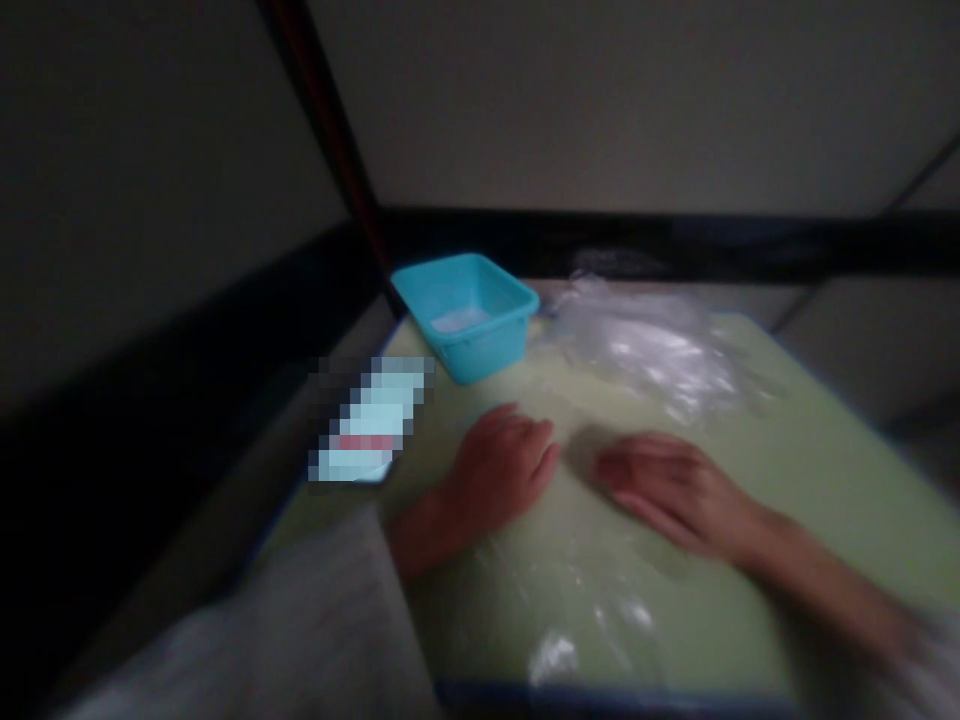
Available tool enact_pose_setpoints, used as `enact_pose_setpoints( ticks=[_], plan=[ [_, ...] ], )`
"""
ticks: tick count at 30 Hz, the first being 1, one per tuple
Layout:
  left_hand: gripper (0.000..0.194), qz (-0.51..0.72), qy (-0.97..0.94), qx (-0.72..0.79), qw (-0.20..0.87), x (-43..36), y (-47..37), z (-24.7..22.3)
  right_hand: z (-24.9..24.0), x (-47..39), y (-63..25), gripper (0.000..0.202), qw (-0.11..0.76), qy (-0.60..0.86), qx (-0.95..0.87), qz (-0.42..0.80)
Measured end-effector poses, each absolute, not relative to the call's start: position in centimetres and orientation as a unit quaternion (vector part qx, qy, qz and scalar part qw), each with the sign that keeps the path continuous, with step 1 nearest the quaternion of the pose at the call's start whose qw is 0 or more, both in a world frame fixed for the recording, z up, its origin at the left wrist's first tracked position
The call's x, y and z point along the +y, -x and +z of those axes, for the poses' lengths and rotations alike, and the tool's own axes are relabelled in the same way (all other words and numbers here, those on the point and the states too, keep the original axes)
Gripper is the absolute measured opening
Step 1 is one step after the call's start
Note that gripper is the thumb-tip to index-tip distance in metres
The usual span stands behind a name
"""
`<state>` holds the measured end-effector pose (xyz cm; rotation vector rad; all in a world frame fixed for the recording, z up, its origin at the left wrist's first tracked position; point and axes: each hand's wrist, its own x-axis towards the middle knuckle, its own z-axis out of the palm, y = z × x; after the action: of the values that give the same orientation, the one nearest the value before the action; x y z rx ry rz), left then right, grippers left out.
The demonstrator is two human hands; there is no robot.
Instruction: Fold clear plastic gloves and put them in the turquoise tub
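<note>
My left hand (502, 465) rests low over the middle of the yellow-green table with its fingers curled in. Whatever lies under those fingers, if anything, is hidden. To its right, a short gap away, my right hand (671, 490) has its fingers bent and pressed together, pointing left; blur hides what they may hold. Between my forearms, near the front edge, lies a clear plastic bag (555, 655), thin and shiny. A blue plastic basket (487, 350) stands beyond my left hand, with something pale on its bottom.
A heap of clear plastic bags (660, 340) lies at the back right of the table (810, 470). At the left edge is a phone-like lit screen (375, 425), blurred out in blocks. Pale walls rise behind the table and to its left.
</note>
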<state>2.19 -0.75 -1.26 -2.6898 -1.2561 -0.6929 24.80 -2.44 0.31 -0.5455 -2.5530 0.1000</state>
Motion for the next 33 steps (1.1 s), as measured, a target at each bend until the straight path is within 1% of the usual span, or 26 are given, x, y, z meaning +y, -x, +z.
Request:
enact_pose_setpoints(
  ticks=[3,5,9,11,14,16,17,19,22,25,29,33],
  plan=[
    [0.020,-0.202,0.881,-0.421,0.071,-1.0,-2.4,-1.2,0.3,-1.3,-25.6,0.029,0.222,0.255,-0.941,0.019],
    [0.023,-0.179,0.887,-0.421,0.058,-0.9,-2.4,-1.6,0.1,-0.9,-25.7,0.035,0.189,0.259,-0.947,0.031],
    [0.044,-0.169,0.919,-0.357,0.001,-0.4,-2.1,-2.8,-0.5,-0.7,-25.5,0.047,0.136,0.246,-0.957,0.071],
    [0.050,-0.174,0.928,-0.330,-0.021,0.0,-1.7,-3.1,-0.8,-0.6,-25.5,0.046,0.114,0.258,-0.956,0.077],
    [0.045,-0.247,0.923,-0.293,-0.035,0.3,-1.3,-2.6,-0.9,-0.5,-25.6,0.041,0.086,0.280,-0.953,0.074],
    [0.038,-0.307,0.927,-0.211,-0.039,-0.1,-1.4,-2.1,-0.8,-0.4,-25.8,0.038,0.084,0.288,-0.951,0.073],
    [0.036,-0.316,0.936,-0.148,-0.045,-0.5,-1.6,-2.0,-0.7,-0.4,-25.8,0.037,0.087,0.289,-0.950,0.073],
    [0.038,-0.284,0.954,-0.064,-0.074,-1.6,-2.3,-2.0,-0.6,-0.3,-25.9,0.035,0.098,0.289,-0.949,0.072],
    [0.051,-0.202,0.972,0.016,-0.120,-3.5,-3.5,-2.4,-0.7,-0.2,-26.1,0.034,0.117,0.286,-0.948,0.075],
    [0.061,-0.145,0.974,0.036,-0.173,-4.7,-4.3,-2.4,-0.8,0.0,-26.2,0.033,0.129,0.283,-0.947,0.079],
    [0.063,-0.074,0.965,0.059,-0.246,-5.1,-4.7,-1.8,-0.7,0.0,-26.2,0.033,0.120,0.280,-0.950,0.067],
    [0.065,-0.066,0.954,0.045,-0.288,-5.0,-4.4,-1.7,-0.3,-0.1,-26.3,0.032,0.123,0.276,-0.952,0.051]
  ],
)
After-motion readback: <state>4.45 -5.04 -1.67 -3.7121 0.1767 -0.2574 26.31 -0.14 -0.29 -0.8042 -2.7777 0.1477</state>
